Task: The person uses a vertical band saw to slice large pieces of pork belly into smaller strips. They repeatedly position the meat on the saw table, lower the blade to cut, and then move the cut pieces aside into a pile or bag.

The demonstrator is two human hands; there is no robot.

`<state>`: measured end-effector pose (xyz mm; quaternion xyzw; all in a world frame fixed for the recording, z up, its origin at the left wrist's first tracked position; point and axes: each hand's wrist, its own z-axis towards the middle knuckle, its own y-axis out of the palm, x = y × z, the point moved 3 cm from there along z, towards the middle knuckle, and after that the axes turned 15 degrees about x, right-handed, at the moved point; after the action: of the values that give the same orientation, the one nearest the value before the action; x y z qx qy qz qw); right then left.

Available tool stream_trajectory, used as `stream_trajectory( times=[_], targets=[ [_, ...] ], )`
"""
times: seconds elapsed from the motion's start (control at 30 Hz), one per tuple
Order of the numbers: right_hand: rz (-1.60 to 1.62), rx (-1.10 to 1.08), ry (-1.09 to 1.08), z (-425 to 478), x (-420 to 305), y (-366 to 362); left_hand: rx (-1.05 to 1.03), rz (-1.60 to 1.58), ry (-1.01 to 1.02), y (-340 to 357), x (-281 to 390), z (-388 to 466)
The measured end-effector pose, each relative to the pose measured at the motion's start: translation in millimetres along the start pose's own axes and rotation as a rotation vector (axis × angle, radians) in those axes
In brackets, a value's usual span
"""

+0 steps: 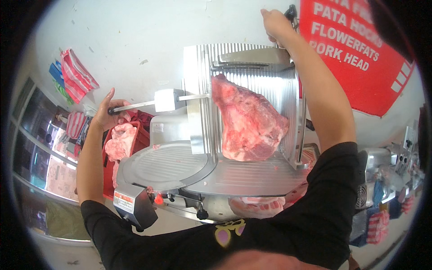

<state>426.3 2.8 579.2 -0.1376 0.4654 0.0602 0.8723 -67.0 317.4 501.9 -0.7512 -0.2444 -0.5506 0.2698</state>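
Observation:
A large piece of raw meat (pixel 251 125) rests on the ribbed metal carriage of a meat slicer (pixel 246 177), below its pusher plate (pixel 254 58). My left hand (pixel 113 109) is at the left, its palm and fingers around the black knob (pixel 111 110) of a metal bar, thumb raised. That bar passes through a white block (pixel 165 100) to the slicer. Up at the far right of the carriage, my right hand (pixel 277 27) is curled at a metal handle beside a black knob (pixel 291 12). My fingers largely hide the handle there.
A red crate (pixel 143 133) with pale raw meat (pixel 120 141) stands left of the slicer. Sliced meat (pixel 258 206) lies below its front edge. A red sign (pixel 351 77) bearing writing hangs at right. Striped bags (pixel 77 76) hang on the wall at left.

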Motion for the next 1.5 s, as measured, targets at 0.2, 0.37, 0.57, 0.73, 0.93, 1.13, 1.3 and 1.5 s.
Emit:
stream_trajectory(
  times=[0.2,0.37,0.57,0.73,0.93,1.13,1.3,1.5],
  targets=[
    [-0.078,-0.009,0.087,-14,-6,-1,0.436,0.508,0.113,39,29,-21],
    [-0.136,0.037,0.115,5,13,0,0.612,0.91,0.782,180,108,-104],
    [-0.117,-0.006,-0.006,9,5,5,0.017,1.683,1.607,323,57,-91],
    [-0.059,-0.093,-0.075,17,10,4,0.234,1.742,1.679,334,29,-32],
    [0.047,-0.171,-0.229,22,22,-8,0.07,1.836,1.849,336,40,-10],
    [-0.022,-0.032,-0.015,12,4,1,-0.071,1.791,1.671,331,42,-10],
    [-0.038,-0.017,0.016,14,4,6,-0.08,1.774,1.634,325,55,-33],
    [-0.049,0.011,0.038,18,4,3,0.523,1.159,1.301,203,126,-94]
  ],
)
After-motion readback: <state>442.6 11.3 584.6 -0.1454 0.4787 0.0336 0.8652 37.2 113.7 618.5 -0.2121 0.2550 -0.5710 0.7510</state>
